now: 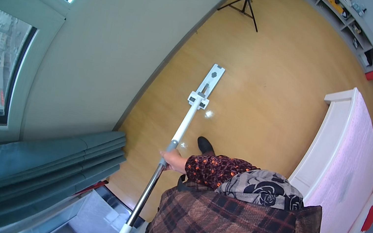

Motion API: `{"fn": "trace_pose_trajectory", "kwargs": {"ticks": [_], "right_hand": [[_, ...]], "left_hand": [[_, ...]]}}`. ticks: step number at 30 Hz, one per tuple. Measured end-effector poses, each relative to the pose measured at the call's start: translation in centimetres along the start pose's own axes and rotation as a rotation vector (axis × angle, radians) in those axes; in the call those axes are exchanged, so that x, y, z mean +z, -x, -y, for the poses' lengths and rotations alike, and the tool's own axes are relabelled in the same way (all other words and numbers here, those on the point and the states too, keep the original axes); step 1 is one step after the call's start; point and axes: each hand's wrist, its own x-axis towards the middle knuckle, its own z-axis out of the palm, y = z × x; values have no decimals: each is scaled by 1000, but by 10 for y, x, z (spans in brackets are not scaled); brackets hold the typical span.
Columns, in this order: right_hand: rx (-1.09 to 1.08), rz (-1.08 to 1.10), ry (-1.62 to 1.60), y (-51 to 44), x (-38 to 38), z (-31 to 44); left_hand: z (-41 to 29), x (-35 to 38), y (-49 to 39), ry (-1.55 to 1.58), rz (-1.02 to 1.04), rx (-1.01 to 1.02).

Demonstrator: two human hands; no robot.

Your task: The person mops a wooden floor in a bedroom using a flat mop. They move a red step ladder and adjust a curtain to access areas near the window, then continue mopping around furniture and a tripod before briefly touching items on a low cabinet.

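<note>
My right hand (173, 160) is closed around the grey grip of a flat mop's pole (185, 125), its arm reaching across from the right in a dark floral sleeve. Beyond the hand, the pole's white section runs to the mop head (211, 79), a narrow white and grey plate lying on the wood-coloured floor (267, 104). Behind the hand, a shiny metal section and a white section pass out at the bottom edge. The mop's pad is hidden under the plate. My left hand is out of view.
A wall with windows and a green curtain (89, 159) stand left. A black tripod (244, 5) is ahead, near the wall. To the right are a white bed frame (317, 139) and shelves (358, 34). A dark shoe (205, 145) shows beside the pole; a glass-sided container (79, 215) is lower left.
</note>
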Motion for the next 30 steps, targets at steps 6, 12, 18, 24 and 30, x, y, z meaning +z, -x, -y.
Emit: {"fn": "trace_pose_trajectory", "kwargs": {"ticks": [6,12,18,24,30], "right_hand": [[-85,90,81,12,14,32],[-67,57,-319,-52,54,59],[-52,317,-561,-50,20,81],[90,362,-609,-34,-17,110],[68,399,-614,26,-126,134]], "left_hand": [[-12,-1,16,413,117,-285],[-73,34,-19,485,-461,-15],[-170,30,-30,948,-1089,354],[-233,3,-28,1475,-1029,646],[-274,-21,-7,1542,-1015,700]]}}
